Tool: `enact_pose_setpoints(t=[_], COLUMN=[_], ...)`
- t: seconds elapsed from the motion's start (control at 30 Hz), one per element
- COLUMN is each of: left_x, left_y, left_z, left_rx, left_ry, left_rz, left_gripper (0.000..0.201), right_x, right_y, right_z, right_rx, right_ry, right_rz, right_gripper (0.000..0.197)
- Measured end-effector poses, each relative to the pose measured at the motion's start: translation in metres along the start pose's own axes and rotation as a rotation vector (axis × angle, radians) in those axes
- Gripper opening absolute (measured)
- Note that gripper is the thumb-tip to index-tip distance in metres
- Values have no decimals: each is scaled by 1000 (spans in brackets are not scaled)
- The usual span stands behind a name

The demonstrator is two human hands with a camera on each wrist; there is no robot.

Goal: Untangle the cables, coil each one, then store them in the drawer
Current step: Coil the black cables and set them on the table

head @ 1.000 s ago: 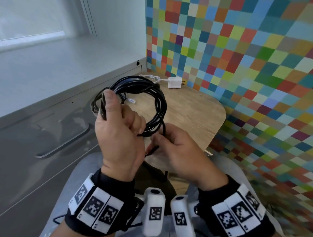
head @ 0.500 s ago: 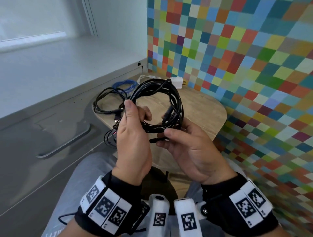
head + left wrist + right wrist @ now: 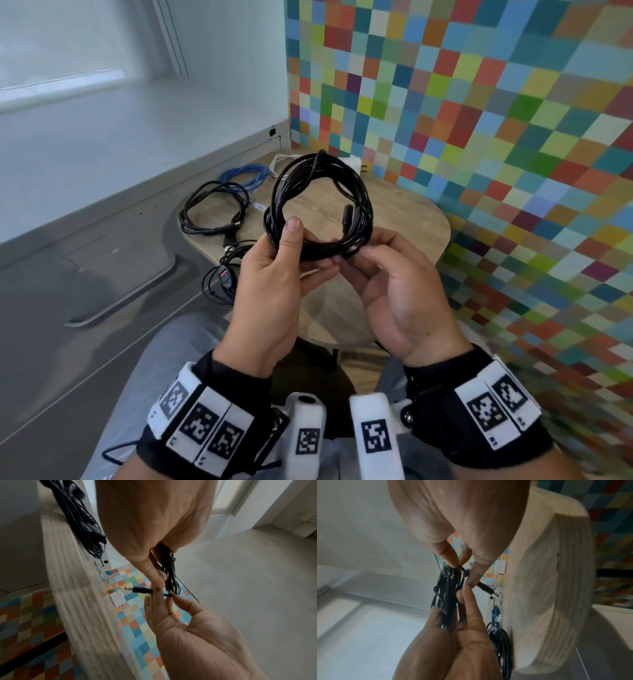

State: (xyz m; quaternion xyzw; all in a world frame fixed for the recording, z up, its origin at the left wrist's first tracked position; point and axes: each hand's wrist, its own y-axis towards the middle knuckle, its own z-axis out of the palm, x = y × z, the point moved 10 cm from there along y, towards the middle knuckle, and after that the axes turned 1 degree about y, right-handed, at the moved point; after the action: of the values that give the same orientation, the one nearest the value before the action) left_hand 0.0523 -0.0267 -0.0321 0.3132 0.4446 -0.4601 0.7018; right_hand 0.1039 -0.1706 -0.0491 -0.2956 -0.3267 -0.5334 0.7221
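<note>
A black cable (image 3: 318, 192) wound into a coil stands upright over the round wooden table (image 3: 411, 219). My left hand (image 3: 305, 246) grips the coil's lower side, thumb on top. My right hand (image 3: 356, 255), palm up, pinches the same cable's loose end just beside it. The left wrist view shows that end's barrel plug (image 3: 140, 590) sticking out past the right fingers (image 3: 154, 601). In the right wrist view the plug (image 3: 486, 589) points at the table, and the coil (image 3: 447, 595) runs through the left hand. The drawer front (image 3: 102, 274) is closed.
On the table's left side lie a second black cable (image 3: 212, 212), a blue cable (image 3: 246, 174), a white charger (image 3: 354, 162) with its white cord (image 3: 281, 161), and a thin black cable with a red switch (image 3: 224, 277) hanging over the edge. A checkered wall stands to the right.
Both hands carried the coil to the right, over the table's middle. The right hand turned palm up and now pinches the plug end beside the coil.
</note>
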Motion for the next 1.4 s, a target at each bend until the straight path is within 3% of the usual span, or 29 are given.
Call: enact_pose_setpoints(t=[0.23, 0.4, 0.67, 0.8, 0.93, 1.07, 1.17, 1.27, 1.4], left_x=[-4, -2, 0, 6, 9, 9, 12, 15, 8], left_y=[1, 1, -1, 1, 2, 2, 0, 0, 1], left_z=[3, 4, 10, 6, -1, -2, 1, 6, 1], left_rx=[1, 22, 106, 88, 32, 4, 16, 46, 33], left_ry=[-40, -11, 64, 127, 148, 153, 114, 69, 125], left_rz=[16, 28, 11, -28, -42, -5, -35, -73, -23], left_gripper=[27, 27, 32, 23, 17, 23, 29, 31, 29], right_x=[17, 16, 3, -4, -4, 0, 0, 0, 9], right_y=[1, -4, -5, -3, -2, 2, 3, 2, 2], right_z=[-16, 0, 12, 5, 3, -4, -7, -9, -7], right_rx=[-102, 13, 116, 113, 91, 15, -1, 16, 20], right_ry=[-477, -360, -182, -175, -115, -14, -26, -20, -259], right_rz=[-227, -207, -39, 60, 61, 42, 62, 86, -4], right_gripper=[17, 19, 19, 18, 20, 39, 35, 16, 18])
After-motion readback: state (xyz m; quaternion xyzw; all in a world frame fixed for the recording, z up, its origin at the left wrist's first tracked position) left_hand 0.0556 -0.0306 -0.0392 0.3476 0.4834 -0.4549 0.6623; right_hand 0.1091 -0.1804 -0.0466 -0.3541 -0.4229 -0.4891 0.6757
